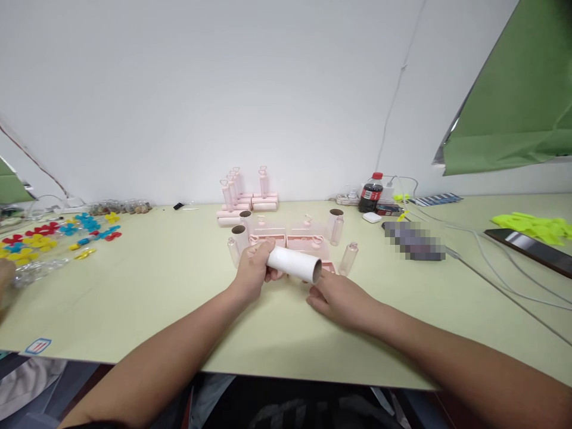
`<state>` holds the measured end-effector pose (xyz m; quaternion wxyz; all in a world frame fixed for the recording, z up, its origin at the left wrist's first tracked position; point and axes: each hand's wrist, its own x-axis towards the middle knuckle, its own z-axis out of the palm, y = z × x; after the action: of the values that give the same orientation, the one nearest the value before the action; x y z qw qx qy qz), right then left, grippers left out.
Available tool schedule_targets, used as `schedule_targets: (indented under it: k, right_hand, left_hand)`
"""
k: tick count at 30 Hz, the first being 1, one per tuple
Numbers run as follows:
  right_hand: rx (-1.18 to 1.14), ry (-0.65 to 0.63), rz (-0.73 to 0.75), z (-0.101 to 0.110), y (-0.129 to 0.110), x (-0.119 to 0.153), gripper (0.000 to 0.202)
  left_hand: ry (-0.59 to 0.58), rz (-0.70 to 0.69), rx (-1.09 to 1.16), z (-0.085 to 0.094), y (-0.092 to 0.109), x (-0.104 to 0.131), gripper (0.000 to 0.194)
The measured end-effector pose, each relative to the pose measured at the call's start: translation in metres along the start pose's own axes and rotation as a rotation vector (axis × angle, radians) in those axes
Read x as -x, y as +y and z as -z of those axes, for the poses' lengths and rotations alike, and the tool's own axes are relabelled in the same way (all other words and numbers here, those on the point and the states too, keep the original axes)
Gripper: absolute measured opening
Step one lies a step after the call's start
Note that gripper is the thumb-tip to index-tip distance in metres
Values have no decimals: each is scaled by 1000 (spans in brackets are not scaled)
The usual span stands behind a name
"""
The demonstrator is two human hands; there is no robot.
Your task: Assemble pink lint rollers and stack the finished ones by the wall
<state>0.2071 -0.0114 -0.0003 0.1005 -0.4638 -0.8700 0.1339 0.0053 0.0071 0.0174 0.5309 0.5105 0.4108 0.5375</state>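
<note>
My left hand is closed around one end of a white paper roll, whose hollow brown core faces right. Just beyond the roll's open end is my right hand, its fingers curled and partly hidden behind the roll. A pink piece shows at its fingertips; whether it is gripped is hard to see. Behind the hands stand pink open cases. Around them are upright white rolls and small clear pink bottles.
Assembled pink lint rollers stand by the wall. A cola bottle, cables and a phone lie to the right. Colourful plastic flower-shaped pieces spread at left, where another person's hand shows at the edge.
</note>
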Motion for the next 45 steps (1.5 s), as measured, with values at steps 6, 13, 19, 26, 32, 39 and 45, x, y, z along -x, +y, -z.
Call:
schedule_targets:
  k: [6,13,19,26,32,39,45]
  right_hand:
    - [-75,51,82,0,7,2,3]
    - [-359,297,205,7,1,4,26]
    - [-702,730,231,4,8,4,6]
    - [-856,721,227,-2,10,1,10]
    - [-748,752,259,0,10,4,10]
    - [-505,809,242,6,8,6,9]
    - [-495,794,221,6,9,6,8]
  left_hand:
    - [67,66,103,1,3,-3,37]
    - [142,93,154,2,2,-6,38]
    - [115,82,87,0,0,-4,39]
    - [24,14,-27,0,-13,-3,47]
    - [26,2,-6,-2,-11,-2,46]
    - [1,19,12,-3,-10,-2,48]
    - [-51,29,20,-1,-11,-2,46]
